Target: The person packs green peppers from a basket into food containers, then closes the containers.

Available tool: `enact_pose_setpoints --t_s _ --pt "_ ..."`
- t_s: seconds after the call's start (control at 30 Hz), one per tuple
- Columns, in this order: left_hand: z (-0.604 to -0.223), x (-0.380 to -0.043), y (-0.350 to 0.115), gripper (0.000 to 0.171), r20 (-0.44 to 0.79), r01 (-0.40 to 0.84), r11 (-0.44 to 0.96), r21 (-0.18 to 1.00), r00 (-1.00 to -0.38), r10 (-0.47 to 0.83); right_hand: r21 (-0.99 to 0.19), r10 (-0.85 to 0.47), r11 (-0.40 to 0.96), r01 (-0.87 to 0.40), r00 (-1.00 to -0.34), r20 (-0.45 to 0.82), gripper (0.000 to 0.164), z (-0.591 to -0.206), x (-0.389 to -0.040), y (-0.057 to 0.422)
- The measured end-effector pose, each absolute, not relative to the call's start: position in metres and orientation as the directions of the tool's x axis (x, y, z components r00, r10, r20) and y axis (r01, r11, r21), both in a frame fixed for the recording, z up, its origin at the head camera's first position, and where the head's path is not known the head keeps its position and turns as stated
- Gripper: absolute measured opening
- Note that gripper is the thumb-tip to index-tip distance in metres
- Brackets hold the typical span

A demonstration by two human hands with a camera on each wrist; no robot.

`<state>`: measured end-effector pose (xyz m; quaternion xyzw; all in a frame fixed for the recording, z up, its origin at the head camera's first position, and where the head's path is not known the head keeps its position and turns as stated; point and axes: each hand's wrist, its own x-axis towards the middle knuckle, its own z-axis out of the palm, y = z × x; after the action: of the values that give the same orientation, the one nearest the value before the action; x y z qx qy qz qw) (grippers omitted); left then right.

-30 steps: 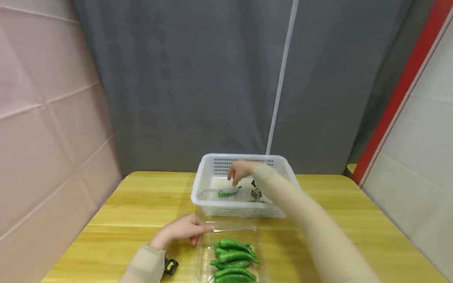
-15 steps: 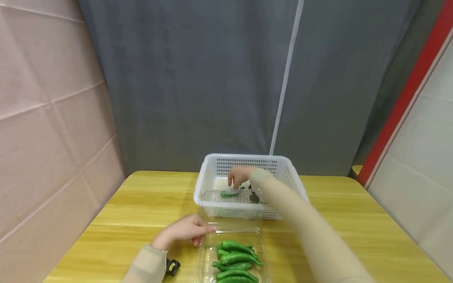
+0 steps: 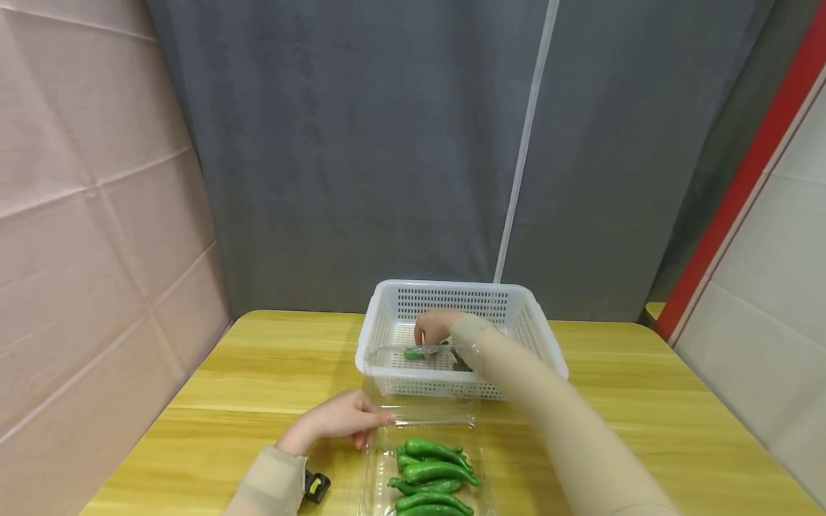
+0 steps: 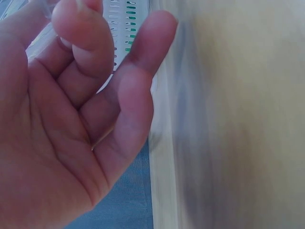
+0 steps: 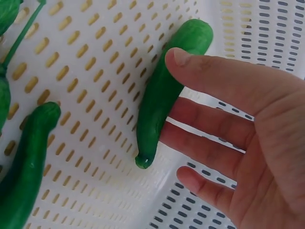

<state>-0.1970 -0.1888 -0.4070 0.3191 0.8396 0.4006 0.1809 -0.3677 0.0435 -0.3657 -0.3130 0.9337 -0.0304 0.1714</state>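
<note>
My right hand (image 3: pixel 437 327) reaches down into a white perforated basket (image 3: pixel 461 285). In the right wrist view its thumb lies over a green chili pepper (image 5: pixel 162 100) and its fingers come round behind, pinching it. Other green peppers (image 5: pixel 28 167) lie on the basket floor at the left of that view. My left hand (image 3: pixel 342 416) pinches the left edge of an open clear plastic box (image 3: pixel 429 416) near its hinge, and only a sliver of the plastic shows in the left wrist view. Several green peppers (image 3: pixel 439 471) lie side by side in the box.
The box's raised clear lid overlaps the basket's near side in the head view. Everything stands on a wooden table (image 3: pixel 277 365). A grey curtain (image 3: pixel 361 158) hangs behind, with pale panels at left and right.
My right hand has gone lower into the basket and closed in on the pepper. The left hand keeps its hold on the box edge. The head view has shifted slightly.
</note>
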Motion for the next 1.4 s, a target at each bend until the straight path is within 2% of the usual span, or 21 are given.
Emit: enact_pose_setpoints --t_s 0.63,0.83,1.03,1.4 --pt "-0.406 -0.195 -0.188 0.053 -0.063 0.376 0.481 0.792 -0.733 0.678 -0.142 -0.584 0.809 -0.571 -0.752 -0.305 0.018 -0.369 -0.362 0.046" --pt "-0.405 -0.196 -0.186 0.053 -0.062 0.377 0.484 0.79 -0.736 0.674 -0.183 -0.574 0.818 -0.545 -0.757 -0.313 0.013 -0.362 -0.363 0.053" --pt "-0.406 -0.2 -0.184 0.053 -0.063 0.385 0.486 0.785 -0.73 0.681 -0.182 -0.583 0.812 -0.554 -0.753 -0.306 0.024 -0.355 -0.362 0.063" --pt "-0.41 -0.205 -0.186 0.053 -0.057 0.395 0.488 0.778 -0.729 0.682 -0.203 -0.596 0.803 -0.56 -0.743 -0.305 0.02 -0.334 -0.355 0.079"
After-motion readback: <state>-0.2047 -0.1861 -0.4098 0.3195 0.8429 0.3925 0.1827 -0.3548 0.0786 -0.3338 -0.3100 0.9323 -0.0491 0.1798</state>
